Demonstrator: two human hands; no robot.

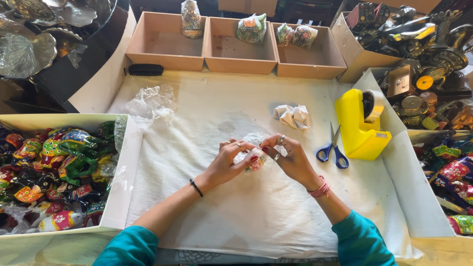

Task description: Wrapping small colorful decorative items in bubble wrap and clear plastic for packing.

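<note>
White cloth covers the tabletop (256, 207), creased, with a faint stain near its middle. Both hands meet above the cloth centre. Left hand (229, 162) and right hand (290, 157) together pinch a small figurine (256, 161) wrapped in clear plastic film: multicoloured, red and green paint showing through, mostly hidden by the fingers (249, 158), which are closed on it from both sides. Film bunches white above the fingertips.

Left of the hands: white box (129, 162) holding many painted figurines of the same bright kind. Right: blue-handled scissors (333, 148) lying flat, just beside a yellow tape dispenser (359, 123). Crumpled white paper (293, 116) behind the hands; loose plastic film (152, 102) far left. Farthest: black brush (146, 69), then three shallow brown trays (236, 61) with wrapped items at their back edges.
</note>
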